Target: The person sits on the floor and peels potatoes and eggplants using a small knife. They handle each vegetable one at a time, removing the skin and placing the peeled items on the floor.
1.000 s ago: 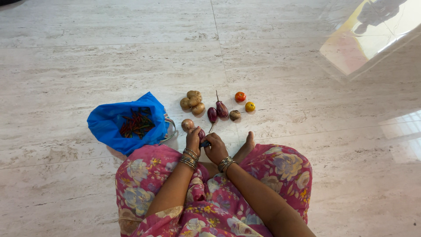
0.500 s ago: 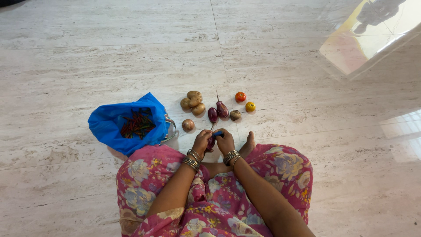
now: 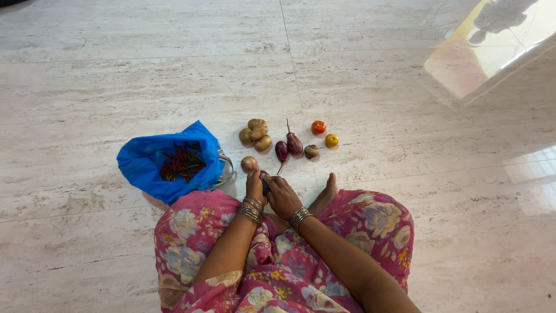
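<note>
I sit cross-legged on the floor with both hands together in front of my knees. My left hand [image 3: 255, 184] is closed on a small purple eggplant [image 3: 264, 175], which my fingers mostly hide. My right hand [image 3: 282, 195] presses against it from the right, closed on a small dark-blue-handled tool [image 3: 266, 186] of which only a sliver shows. A brown onion [image 3: 249, 164] lies just beyond my left hand.
An open blue plastic bag [image 3: 142, 165] of red and green chillies [image 3: 181, 162] lies to the left, with a metal object [image 3: 227, 169] beside it. Ahead lie potatoes [image 3: 256, 134], two eggplants [image 3: 294, 143], a round brownish vegetable [image 3: 311, 151], a red tomato [image 3: 318, 127] and a yellow tomato [image 3: 330, 140]. My bare foot [image 3: 330, 185] pokes out on the right.
Half a second ago my hands were further right, with the eggplant hanging between them and the blue handle showing. They have moved back left and closed over both.
</note>
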